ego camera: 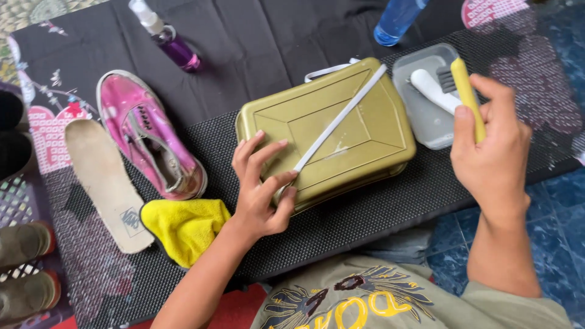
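While the left hand (pixel 259 189) pinches one end of a white shoelace (pixel 341 117) between thumb and fingers, the lace lies stretched diagonally across an olive-gold metal box (pixel 372 146). Fingers of the right hand (pixel 490 149) curl around a yellow-handled brush (pixel 468 94) above a grey tray (pixel 420 116); a pink shoe (pixel 146 137) lies further left.

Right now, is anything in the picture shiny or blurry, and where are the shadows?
In the head view, soft daylight puts a pale sheen on the olive tin lid and a glossy glare on the pink shoe; the left hand casts only a faint shadow on the black mat; the right hand with the yellow brush looks slightly soft; the frame edges bend a little.
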